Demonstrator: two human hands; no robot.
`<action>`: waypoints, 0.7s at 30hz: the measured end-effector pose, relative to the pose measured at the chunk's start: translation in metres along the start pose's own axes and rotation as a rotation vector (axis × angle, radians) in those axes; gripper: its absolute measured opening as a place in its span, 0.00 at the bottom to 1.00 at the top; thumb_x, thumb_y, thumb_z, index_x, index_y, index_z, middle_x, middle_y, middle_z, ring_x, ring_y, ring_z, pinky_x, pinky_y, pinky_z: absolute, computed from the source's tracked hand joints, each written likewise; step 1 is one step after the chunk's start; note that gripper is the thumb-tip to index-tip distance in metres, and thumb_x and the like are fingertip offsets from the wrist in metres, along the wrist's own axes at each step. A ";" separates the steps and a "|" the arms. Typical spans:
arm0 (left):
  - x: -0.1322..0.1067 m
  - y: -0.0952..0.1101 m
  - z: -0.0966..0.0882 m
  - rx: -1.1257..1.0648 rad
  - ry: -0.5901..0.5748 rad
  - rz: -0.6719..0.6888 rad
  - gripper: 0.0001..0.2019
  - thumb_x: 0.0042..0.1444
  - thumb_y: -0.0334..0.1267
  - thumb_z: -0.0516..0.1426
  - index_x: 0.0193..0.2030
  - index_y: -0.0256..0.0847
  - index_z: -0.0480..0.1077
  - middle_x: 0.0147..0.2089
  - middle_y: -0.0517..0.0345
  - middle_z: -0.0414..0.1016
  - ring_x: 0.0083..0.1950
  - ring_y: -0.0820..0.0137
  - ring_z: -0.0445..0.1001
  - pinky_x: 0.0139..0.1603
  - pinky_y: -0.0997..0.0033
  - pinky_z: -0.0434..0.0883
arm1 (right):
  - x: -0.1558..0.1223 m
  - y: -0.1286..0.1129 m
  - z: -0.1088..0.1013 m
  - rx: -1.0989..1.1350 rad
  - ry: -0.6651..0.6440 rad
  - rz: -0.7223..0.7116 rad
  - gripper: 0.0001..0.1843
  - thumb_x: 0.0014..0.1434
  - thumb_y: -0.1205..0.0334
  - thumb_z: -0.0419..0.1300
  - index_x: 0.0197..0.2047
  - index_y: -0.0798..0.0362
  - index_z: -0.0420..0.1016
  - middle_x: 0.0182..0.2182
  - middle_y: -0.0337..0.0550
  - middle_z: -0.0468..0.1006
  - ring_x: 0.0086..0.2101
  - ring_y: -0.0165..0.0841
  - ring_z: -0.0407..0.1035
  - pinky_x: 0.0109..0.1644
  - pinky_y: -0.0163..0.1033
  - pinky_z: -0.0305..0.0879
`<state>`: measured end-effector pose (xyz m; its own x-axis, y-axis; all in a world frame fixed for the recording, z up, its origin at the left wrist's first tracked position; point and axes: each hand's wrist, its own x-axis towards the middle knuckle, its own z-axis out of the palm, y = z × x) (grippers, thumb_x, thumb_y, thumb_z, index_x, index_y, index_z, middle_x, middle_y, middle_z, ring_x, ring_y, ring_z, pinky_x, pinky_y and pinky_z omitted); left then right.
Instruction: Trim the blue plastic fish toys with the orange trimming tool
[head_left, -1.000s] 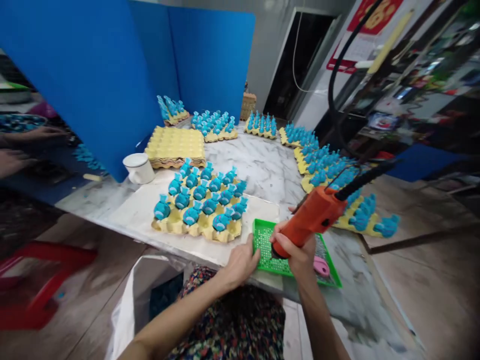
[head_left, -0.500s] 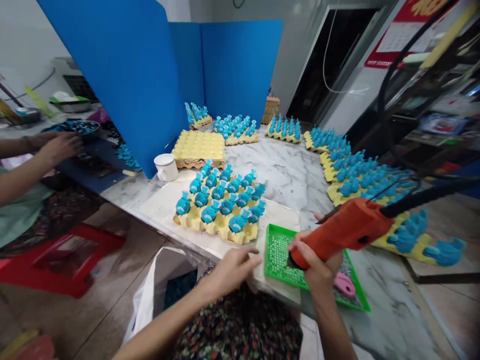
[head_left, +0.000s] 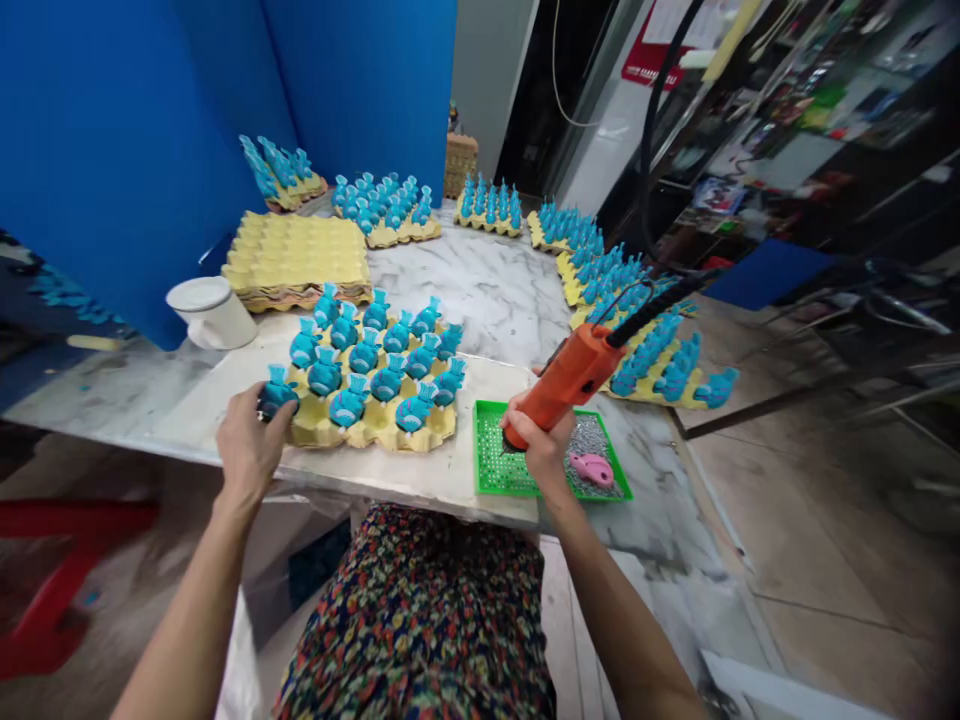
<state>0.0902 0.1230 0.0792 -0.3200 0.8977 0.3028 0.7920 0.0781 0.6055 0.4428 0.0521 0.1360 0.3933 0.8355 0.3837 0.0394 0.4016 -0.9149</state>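
Gripping with fingers (head_left: 279, 430) of both hands, avoid jolting the yellow egg tray (head_left: 369, 436), steady over the green basket (head_left: 495, 476) the orange tool (head_left: 566, 382) in the right hand (head_left: 545, 442), and pinch squarely the blue figure (head_left: 278, 394), near left tray corner, in the left hand (head_left: 250, 440)

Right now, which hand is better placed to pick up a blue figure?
Probably the left hand: its fingers are around a blue figure at the yellow tray, while the right hand grips the orange tool.
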 end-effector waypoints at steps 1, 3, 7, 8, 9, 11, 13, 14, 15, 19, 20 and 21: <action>-0.001 0.002 -0.005 -0.028 0.019 -0.009 0.22 0.56 0.46 0.61 0.55 0.39 0.69 0.49 0.54 0.73 0.46 0.60 0.71 0.51 0.60 0.68 | 0.000 0.002 -0.002 -0.009 0.002 0.001 0.11 0.46 0.61 0.65 0.33 0.51 0.69 0.21 0.34 0.73 0.20 0.31 0.66 0.27 0.38 0.64; -0.004 0.011 -0.018 -0.144 0.093 -0.046 0.21 0.56 0.48 0.61 0.54 0.42 0.69 0.47 0.59 0.72 0.45 0.63 0.70 0.51 0.61 0.66 | -0.001 0.007 -0.006 -0.024 0.009 -0.003 0.10 0.46 0.61 0.65 0.31 0.50 0.69 0.21 0.33 0.73 0.20 0.31 0.66 0.27 0.38 0.64; -0.026 0.044 -0.033 -0.598 0.106 -0.187 0.21 0.53 0.50 0.63 0.51 0.46 0.67 0.42 0.64 0.71 0.37 0.69 0.68 0.40 0.70 0.66 | -0.004 0.013 -0.014 -0.065 0.014 -0.006 0.08 0.47 0.60 0.65 0.27 0.51 0.70 0.21 0.35 0.72 0.21 0.31 0.66 0.28 0.39 0.63; -0.035 0.055 -0.032 -0.722 0.018 -0.224 0.20 0.52 0.49 0.63 0.49 0.45 0.68 0.39 0.64 0.71 0.34 0.70 0.67 0.36 0.71 0.66 | -0.005 0.013 -0.015 -0.075 0.012 -0.001 0.08 0.47 0.60 0.65 0.26 0.51 0.70 0.21 0.35 0.72 0.21 0.31 0.65 0.28 0.39 0.63; -0.045 0.065 -0.028 -0.828 -0.100 -0.259 0.20 0.50 0.49 0.64 0.47 0.44 0.68 0.36 0.64 0.70 0.32 0.71 0.67 0.34 0.72 0.66 | -0.006 0.013 -0.015 -0.084 0.011 0.005 0.08 0.47 0.60 0.65 0.26 0.51 0.70 0.22 0.36 0.72 0.21 0.31 0.65 0.28 0.39 0.63; -0.068 0.088 -0.018 -0.959 -0.400 -0.316 0.20 0.47 0.48 0.65 0.44 0.42 0.70 0.34 0.63 0.71 0.32 0.70 0.68 0.33 0.72 0.67 | -0.007 0.012 -0.015 -0.099 0.008 0.016 0.08 0.48 0.60 0.65 0.27 0.51 0.70 0.21 0.36 0.72 0.21 0.31 0.64 0.27 0.39 0.63; -0.091 0.107 -0.004 -1.003 -0.693 -0.355 0.22 0.45 0.49 0.65 0.44 0.40 0.71 0.34 0.60 0.73 0.35 0.67 0.71 0.35 0.71 0.69 | -0.009 0.012 -0.014 -0.109 0.012 0.021 0.08 0.47 0.59 0.65 0.27 0.51 0.70 0.21 0.36 0.71 0.21 0.32 0.64 0.26 0.39 0.62; -0.100 0.116 0.004 -1.014 -0.794 -0.370 0.22 0.45 0.50 0.65 0.43 0.39 0.72 0.35 0.59 0.74 0.36 0.66 0.72 0.37 0.70 0.70 | -0.009 0.012 -0.014 -0.111 0.014 0.024 0.08 0.47 0.59 0.65 0.27 0.51 0.70 0.20 0.36 0.70 0.21 0.32 0.64 0.26 0.39 0.62; -0.109 0.123 0.011 -1.023 -0.874 -0.384 0.22 0.45 0.50 0.65 0.43 0.39 0.72 0.35 0.58 0.75 0.37 0.65 0.73 0.38 0.69 0.70 | -0.010 0.013 -0.014 -0.110 0.015 0.027 0.08 0.47 0.60 0.66 0.27 0.51 0.70 0.20 0.35 0.70 0.22 0.32 0.64 0.26 0.38 0.62; -0.128 0.138 0.035 -1.038 -1.020 -0.419 0.21 0.45 0.51 0.64 0.40 0.37 0.73 0.31 0.60 0.74 0.34 0.67 0.71 0.35 0.71 0.69 | -0.012 0.022 -0.018 -0.092 0.023 0.032 0.08 0.47 0.60 0.66 0.29 0.51 0.70 0.21 0.35 0.71 0.22 0.32 0.65 0.27 0.39 0.62; -0.131 0.139 0.039 -1.038 -1.045 -0.418 0.21 0.45 0.51 0.64 0.40 0.37 0.73 0.29 0.61 0.72 0.31 0.69 0.69 0.32 0.71 0.68 | -0.013 0.024 -0.019 -0.091 0.025 0.031 0.09 0.47 0.60 0.66 0.30 0.51 0.70 0.22 0.35 0.72 0.22 0.32 0.65 0.28 0.39 0.63; -0.132 0.140 0.043 -1.039 -1.063 -0.417 0.21 0.45 0.51 0.64 0.40 0.37 0.73 0.28 0.61 0.71 0.29 0.71 0.67 0.30 0.72 0.67 | -0.014 0.026 -0.020 -0.089 0.023 0.029 0.09 0.47 0.60 0.66 0.31 0.51 0.70 0.22 0.35 0.72 0.22 0.32 0.66 0.28 0.40 0.63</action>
<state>0.2658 0.0336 0.0923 0.4432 0.8093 -0.3855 -0.0995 0.4718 0.8761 0.4565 0.0433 0.1049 0.4164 0.8372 0.3546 0.1090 0.3412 -0.9336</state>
